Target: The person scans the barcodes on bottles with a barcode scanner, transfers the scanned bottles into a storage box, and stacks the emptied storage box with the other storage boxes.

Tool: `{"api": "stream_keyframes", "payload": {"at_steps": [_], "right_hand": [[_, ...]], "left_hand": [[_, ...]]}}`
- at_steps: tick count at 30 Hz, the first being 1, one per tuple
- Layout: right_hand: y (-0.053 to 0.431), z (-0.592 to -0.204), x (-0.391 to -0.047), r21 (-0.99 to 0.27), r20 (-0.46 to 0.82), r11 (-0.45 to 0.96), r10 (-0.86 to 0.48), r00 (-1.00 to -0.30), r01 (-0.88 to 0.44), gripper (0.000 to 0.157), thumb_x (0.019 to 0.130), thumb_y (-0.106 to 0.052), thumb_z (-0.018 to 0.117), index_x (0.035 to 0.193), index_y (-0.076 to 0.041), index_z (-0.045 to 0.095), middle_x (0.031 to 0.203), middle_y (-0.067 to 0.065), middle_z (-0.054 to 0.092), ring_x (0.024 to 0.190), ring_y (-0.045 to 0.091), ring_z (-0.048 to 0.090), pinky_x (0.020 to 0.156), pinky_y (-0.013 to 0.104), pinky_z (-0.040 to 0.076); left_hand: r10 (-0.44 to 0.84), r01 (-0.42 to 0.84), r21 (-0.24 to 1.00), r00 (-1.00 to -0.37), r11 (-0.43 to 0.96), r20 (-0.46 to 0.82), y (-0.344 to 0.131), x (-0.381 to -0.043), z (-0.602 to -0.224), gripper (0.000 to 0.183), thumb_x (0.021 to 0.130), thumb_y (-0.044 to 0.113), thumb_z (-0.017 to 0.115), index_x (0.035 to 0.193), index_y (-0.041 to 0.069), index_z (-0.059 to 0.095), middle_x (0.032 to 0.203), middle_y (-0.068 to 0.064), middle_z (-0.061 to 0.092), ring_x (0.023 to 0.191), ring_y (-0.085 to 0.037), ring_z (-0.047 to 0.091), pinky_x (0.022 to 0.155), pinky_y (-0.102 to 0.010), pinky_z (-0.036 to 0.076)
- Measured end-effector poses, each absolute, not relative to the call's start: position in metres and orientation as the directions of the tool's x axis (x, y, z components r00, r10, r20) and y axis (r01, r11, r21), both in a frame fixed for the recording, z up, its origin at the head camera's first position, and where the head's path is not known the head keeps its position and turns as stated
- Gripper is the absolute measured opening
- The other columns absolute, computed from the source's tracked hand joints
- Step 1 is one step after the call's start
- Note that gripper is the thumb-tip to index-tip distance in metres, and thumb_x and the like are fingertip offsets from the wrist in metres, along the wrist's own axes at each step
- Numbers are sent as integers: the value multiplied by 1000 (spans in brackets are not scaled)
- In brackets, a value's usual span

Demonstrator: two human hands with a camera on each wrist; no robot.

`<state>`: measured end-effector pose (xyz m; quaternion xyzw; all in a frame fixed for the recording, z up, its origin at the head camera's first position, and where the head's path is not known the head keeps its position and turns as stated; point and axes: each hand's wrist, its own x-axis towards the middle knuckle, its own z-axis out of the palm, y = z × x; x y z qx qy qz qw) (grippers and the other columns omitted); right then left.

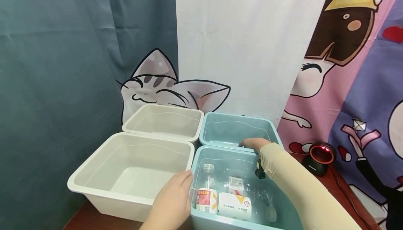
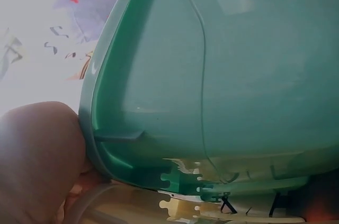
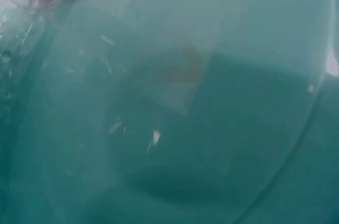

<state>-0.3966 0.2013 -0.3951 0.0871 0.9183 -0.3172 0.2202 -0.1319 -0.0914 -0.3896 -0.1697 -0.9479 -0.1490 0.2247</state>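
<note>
My left hand (image 1: pixel 174 200) rests against the left rim of the near blue bin (image 1: pixel 196 160), beside the near cream bin (image 1: pixel 91 184). Its fingers look mostly straight in the head view; the left wrist view shows the hand (image 2: pixel 39 155) touching the blue rim (image 2: pixel 90 91). Across the rims between the two blue bins lies my right hand (image 1: pixel 255 144), its fingertips over the far blue bin (image 1: pixel 236 128) and partly hidden. Inside the near blue bin lie a bottle with a red-and-white label (image 1: pixel 206 198), a white-labelled bottle (image 1: pixel 234 205) and other clear plastic bottles (image 1: pixel 270 213).
A far cream bin (image 1: pixel 170 121) stands behind the near one. At the right, on the red-brown table (image 1: pixel 346 195), sits a black scanner-like device (image 1: pixel 321 158) with a glowing red ring and a cable. Printed curtains (image 1: pixel 252 41) hang behind the bins.
</note>
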Motion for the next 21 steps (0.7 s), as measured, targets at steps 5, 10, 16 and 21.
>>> {"api": "stream_keyframes", "payload": {"at_steps": [5, 10, 16, 21], "right_hand": [[203, -396, -398, -551, -485, 713, 150, -862, 434, 93, 88, -44, 70, 147, 14, 26, 134, 36, 46, 118, 50, 55, 99, 65, 47], [202, -393, -397, -508, -517, 768, 91, -851, 390, 88, 91, -45, 65, 145, 15, 30, 133, 35, 47, 119, 46, 56, 102, 61, 47], [203, -392, -397, -501, -550, 802, -5, -835, 325, 89, 96, -49, 57, 147, 16, 27, 138, 35, 45, 127, 47, 52, 107, 58, 44], [204, -392, -398, -471, -547, 819, 19, -837, 327, 91, 96, -49, 57, 147, 18, 25, 141, 38, 41, 129, 48, 48, 110, 57, 41]], "left_hand": [[257, 386, 194, -841, 902, 476, -92, -132, -389, 45, 78, 3, 63, 122, -3, 68, 130, -12, 64, 123, -28, 60, 108, -43, 47], [258, 380, 195, -850, 904, 460, -91, -132, -389, 45, 79, 4, 63, 123, -3, 67, 131, -12, 64, 124, -27, 60, 108, -43, 46], [261, 384, 185, -842, 905, 472, -91, -132, -390, 45, 78, 3, 63, 122, -3, 68, 131, -11, 64, 124, -27, 60, 108, -42, 46], [254, 382, 186, -837, 905, 484, -91, -132, -391, 44, 77, 2, 62, 121, -3, 68, 130, -11, 65, 123, -27, 60, 108, -42, 47]]}}
